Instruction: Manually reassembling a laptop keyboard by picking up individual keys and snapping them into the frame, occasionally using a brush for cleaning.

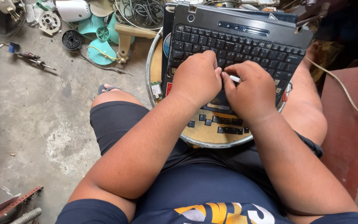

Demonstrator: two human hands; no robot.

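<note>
While pinched in right hand [251, 89] grip, white tool [234, 78] against laptop keyboard [237, 45].

Looks like a small repair workshop: bare stained concrete floor [30, 112], teal fan blades [100, 35] and a motor part [71, 40] scattered about, tangled cables [143, 12], screwdrivers [32, 58], loose keys [220, 124] beside a dismantled laptop keyboard [237, 45].

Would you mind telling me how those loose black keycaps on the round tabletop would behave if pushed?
The loose keycaps look small, flat and light, so they would probably slide and scatter, not roll. They lie near the round table's rim, so a push might send some off.
</note>
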